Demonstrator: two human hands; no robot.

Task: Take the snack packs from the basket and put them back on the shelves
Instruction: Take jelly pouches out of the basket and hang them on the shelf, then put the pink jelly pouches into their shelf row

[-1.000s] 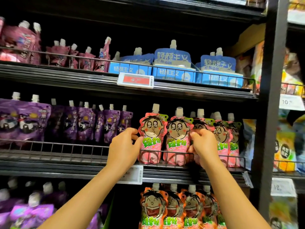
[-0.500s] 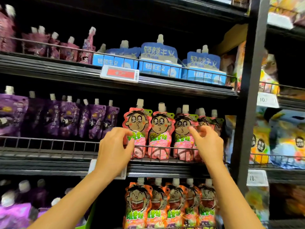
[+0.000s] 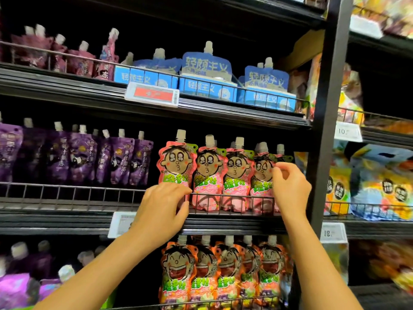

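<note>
Red price tag point(image 3: 152, 94) on upper shelf edge — white tags point(image 3: 347, 131) rightward.

We see the face pouches point(image 3: 210, 173) on the middle shelf point(image 3: 67, 218), right of the juice pouches point(image 3: 85, 157), above the laughing pouches point(image 3: 223, 269).

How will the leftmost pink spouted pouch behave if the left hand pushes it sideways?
The leftmost pink pouch stands on a narrow base, so it probably tips against its neighbour. Its soft film looks floppy and likely dents. The wire rail should stop it from sliding off.
</note>
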